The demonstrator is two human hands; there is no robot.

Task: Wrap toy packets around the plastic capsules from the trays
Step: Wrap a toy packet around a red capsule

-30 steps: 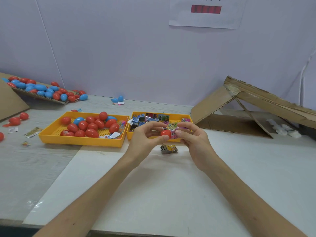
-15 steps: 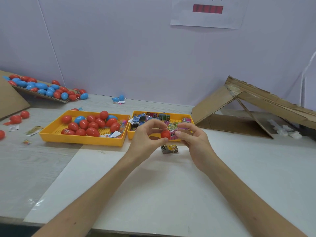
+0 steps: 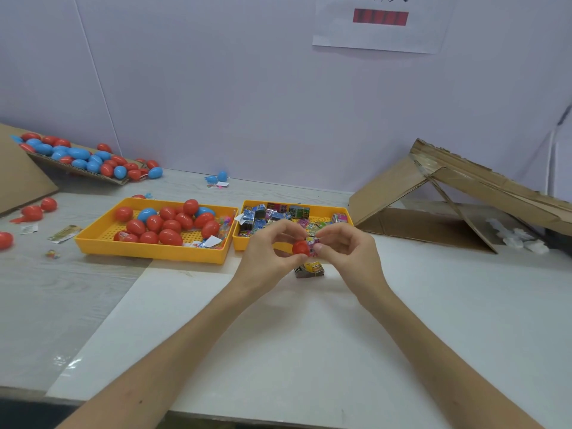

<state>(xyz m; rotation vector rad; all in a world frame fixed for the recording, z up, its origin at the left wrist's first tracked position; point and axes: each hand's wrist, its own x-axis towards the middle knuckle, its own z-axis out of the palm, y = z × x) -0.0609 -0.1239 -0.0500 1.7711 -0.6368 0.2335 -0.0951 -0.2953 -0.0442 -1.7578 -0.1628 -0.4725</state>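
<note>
My left hand pinches a red plastic capsule above the white table. My right hand pinches a colourful toy packet pressed against the capsule's right side. A wrapped packet lies on the table just below my hands. The left yellow tray holds several red and blue capsules. The right yellow tray holds several folded toy packets, partly hidden by my hands.
A cardboard flap at the back left carries several more red and blue capsules. Loose red capsules and small wrappers lie at the left. A collapsed cardboard box stands at the right.
My hands have come closer together. The packet now sits folded tighter against the capsule's right side.
</note>
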